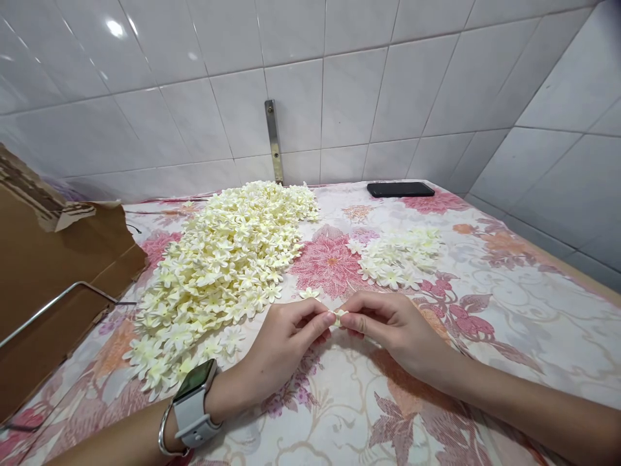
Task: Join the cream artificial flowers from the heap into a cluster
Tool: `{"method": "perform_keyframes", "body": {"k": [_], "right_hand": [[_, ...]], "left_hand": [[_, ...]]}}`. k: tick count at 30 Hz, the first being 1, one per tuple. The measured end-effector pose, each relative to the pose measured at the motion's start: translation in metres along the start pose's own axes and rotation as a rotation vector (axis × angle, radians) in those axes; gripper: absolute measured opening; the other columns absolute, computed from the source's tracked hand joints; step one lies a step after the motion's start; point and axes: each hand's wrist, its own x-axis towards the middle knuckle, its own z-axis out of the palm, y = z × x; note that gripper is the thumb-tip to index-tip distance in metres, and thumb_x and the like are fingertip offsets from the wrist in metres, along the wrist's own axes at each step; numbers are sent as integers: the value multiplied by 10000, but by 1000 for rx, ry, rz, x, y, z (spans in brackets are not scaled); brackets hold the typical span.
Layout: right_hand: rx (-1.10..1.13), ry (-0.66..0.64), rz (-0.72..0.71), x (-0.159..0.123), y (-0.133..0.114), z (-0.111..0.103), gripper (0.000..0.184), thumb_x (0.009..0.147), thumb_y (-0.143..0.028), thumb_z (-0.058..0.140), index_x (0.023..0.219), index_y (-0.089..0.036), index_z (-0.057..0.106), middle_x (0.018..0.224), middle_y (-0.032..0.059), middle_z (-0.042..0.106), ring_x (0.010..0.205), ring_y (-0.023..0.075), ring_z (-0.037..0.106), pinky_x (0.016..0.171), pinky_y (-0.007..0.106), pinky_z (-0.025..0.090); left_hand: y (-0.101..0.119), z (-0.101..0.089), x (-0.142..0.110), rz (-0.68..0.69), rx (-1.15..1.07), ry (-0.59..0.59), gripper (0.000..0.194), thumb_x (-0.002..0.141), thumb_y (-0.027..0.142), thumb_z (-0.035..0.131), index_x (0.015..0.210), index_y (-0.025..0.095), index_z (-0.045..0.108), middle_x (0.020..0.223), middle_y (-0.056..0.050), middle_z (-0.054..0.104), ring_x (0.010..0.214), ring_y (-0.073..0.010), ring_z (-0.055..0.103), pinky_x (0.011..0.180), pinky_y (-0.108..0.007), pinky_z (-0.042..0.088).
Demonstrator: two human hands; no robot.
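My left hand (pixel 294 336) and my right hand (pixel 388 330) meet near the middle of the table. Both are closed in a pinch on one small cream-white artificial flower (pixel 338 316), mostly hidden by the fingertips. Just behind my left hand lies a single loose flower (pixel 309 293). To the left spreads a large heap of pale yellow-white flowers (pixel 233 246), reaching close to my left wrist. Beyond my right hand is a smaller, whiter pile of flowers (pixel 400 259).
A torn cardboard box (pixel 63 259) stands at the left, with a bent metal rod (pixel 43 316) before it. A black phone (pixel 400 189) lies at the back right on the floral tablecloth (pixel 524 310). A metal strip (pixel 273 139) is fixed to the tiled wall (pixel 354 90).
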Motion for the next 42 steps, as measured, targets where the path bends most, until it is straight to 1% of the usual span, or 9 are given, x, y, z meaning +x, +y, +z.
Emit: {"method": "perform_keyframes", "body": {"k": [6,10,13,18,20,24,27,31,42], "right_hand": [[-211,135,-224,-4,6,1,151,796,-119,529,876,-208,621,821,25,668,740,163,604,653,272,479],[-249,78,-233,-3,8,5,265,768,-89,552,992,-229,567,874,21,637,720,150,596,646,273,511],[-312,133,-373,-4,9,6,394,770,-109,581,1131,-235,486,1027,73,586,858,188,597,717,321,528],[-497,155,-609,-5,7,3,239,843,-72,488,1001,-221,590,1018,108,580,923,215,581,752,348,497],[-409,167,-526,-4,4,1,182,850,-85,486,906,-214,602,873,73,614,797,190,594,685,314,487],[-34,66,-122,0,1,0,57,853,-208,532,810,-219,568,744,4,597,676,149,571,610,262,466],[211,7,52,1,2,1,67,830,-282,573,819,-219,556,773,-6,574,723,147,569,616,243,463],[236,-56,154,2,1,-1,131,816,-323,597,788,-205,644,767,5,590,736,155,546,653,256,440],[276,-6,211,5,4,-3,185,736,-330,664,616,-191,650,681,10,587,656,150,518,586,258,415]], "left_hand": [[-4,1,8,-168,-423,-32,339,783,472,583,763,136,630,673,-30,630,632,-155,601,635,-267,474],[0,0,8,-123,-367,-9,183,720,315,693,725,137,650,682,-12,636,649,-131,582,620,-226,454],[2,-2,7,-153,-340,62,177,735,299,679,686,131,650,615,-4,622,597,-118,569,589,-215,443],[1,-4,6,-219,-375,-39,290,748,383,653,608,130,637,507,5,583,467,-102,547,490,-205,432],[-1,-3,6,-213,-424,-43,330,781,428,601,632,134,633,521,7,583,436,-96,538,458,-205,435],[-2,-3,6,-143,-433,39,286,715,329,700,954,178,657,762,-1,642,586,-114,599,551,-227,506],[-1,-3,7,-92,-358,47,212,710,275,702,893,173,672,784,-14,648,669,-137,607,591,-231,512],[0,-3,7,-64,-290,64,109,747,260,654,712,157,646,658,2,614,611,-119,571,563,-211,487],[0,-3,8,-152,-290,62,168,697,304,702,734,157,627,609,11,609,535,-109,552,527,-217,442]]}}
